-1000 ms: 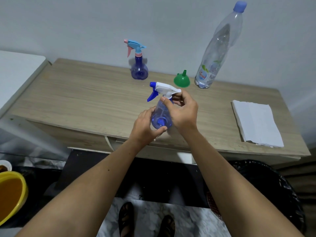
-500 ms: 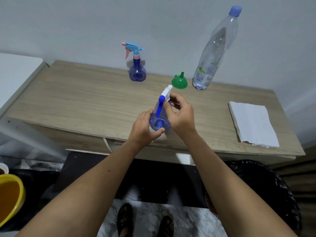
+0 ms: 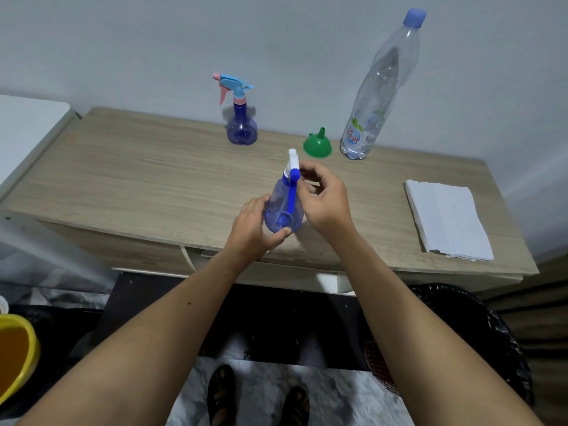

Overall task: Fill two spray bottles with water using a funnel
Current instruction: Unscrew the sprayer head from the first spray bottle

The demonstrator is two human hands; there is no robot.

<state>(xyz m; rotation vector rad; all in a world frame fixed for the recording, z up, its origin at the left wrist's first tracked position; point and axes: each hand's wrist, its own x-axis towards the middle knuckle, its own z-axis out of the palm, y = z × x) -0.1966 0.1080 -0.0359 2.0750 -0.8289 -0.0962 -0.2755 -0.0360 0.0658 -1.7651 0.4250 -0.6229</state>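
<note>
The left hand (image 3: pixel 250 229) grips the round body of the near spray bottle (image 3: pixel 282 207) above the front of the wooden surface (image 3: pixel 138 179). Its long axis stands almost upright, and the blue trigger points toward the person. The right hand (image 3: pixel 325 201) has its fingers curled around the neck under the white head. The second spray bottle (image 3: pixel 241 124), the green funnel (image 3: pixel 317 144) and the water bottle (image 3: pixel 379 87) stand at the back
</note>
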